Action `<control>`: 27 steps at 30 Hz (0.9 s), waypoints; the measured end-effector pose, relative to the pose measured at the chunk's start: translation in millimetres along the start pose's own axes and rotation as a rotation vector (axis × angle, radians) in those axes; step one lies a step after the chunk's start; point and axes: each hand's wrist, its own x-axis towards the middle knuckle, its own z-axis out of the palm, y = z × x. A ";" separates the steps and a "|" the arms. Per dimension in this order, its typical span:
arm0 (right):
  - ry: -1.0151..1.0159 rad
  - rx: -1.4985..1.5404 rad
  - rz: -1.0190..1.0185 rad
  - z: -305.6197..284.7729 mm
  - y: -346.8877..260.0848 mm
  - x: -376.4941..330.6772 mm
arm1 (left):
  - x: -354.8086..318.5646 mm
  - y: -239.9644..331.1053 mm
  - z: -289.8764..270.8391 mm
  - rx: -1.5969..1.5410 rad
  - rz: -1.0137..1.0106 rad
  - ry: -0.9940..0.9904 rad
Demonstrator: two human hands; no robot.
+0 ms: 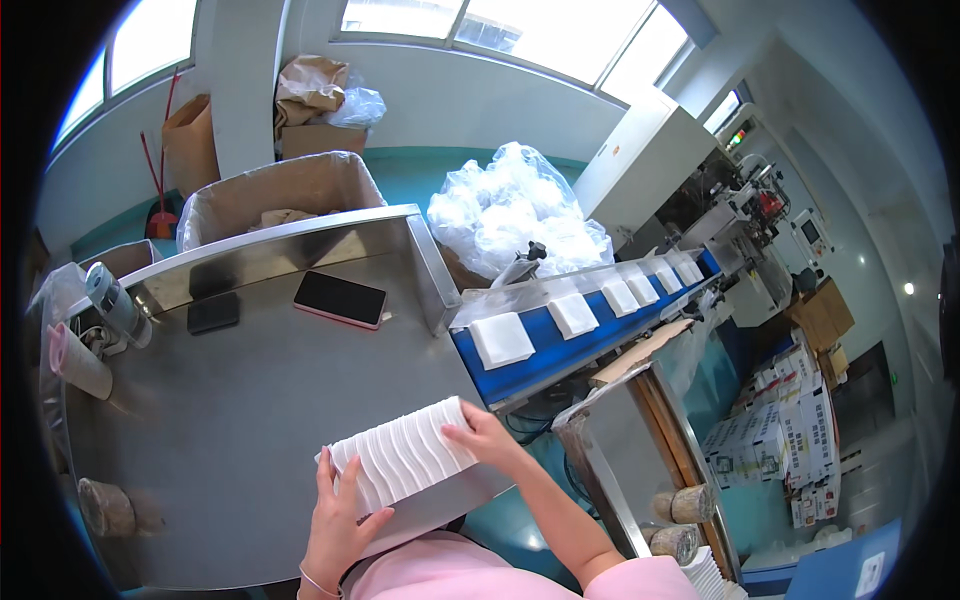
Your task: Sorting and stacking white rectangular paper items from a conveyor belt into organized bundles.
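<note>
Two hands, one slanting white row

Nearest, past the pale pink garment point(460, 568), the bare left hand point(338, 522) has its fingers spread over the left end of a long block of thin, soft-looking white folded packets point(402, 455), its thumb along the near side. The bare right hand point(487, 440) covers the opposite end, so the grip is closed from both ends and the block lies directly between the palms. Its long axis slants from lower left to upper right, toward the belt; the right hand is the nearer one to that side. Whether the block's underside touches the grey metal surface point(250, 390) I cannot tell.

Farther on, a black-screened phone with a pink edge point(340, 300) lies flat. To its right, a blue conveyor belt point(490, 383) carries separate square white packets point(502, 340) in a line. Beyond stand a lined brown cardboard box point(280, 190) and a heap of clear plastic film point(510, 205).
</note>
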 end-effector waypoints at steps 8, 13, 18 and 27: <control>-0.066 0.148 0.138 -6.9 1.4 1.8 | 6.8 1.0 1.4 -0.040 -0.005 -0.027; 0.506 0.669 0.300 -19.6 11.7 15.4 | 10.7 10.8 -0.3 0.101 0.060 0.053; -0.143 -0.012 -0.088 14.3 -0.8 -1.2 | 28.2 28.2 9.8 0.339 0.198 0.053; -0.107 -0.224 -0.080 18.7 -8.4 -9.1 | 54.8 50.8 36.7 0.515 0.193 -0.065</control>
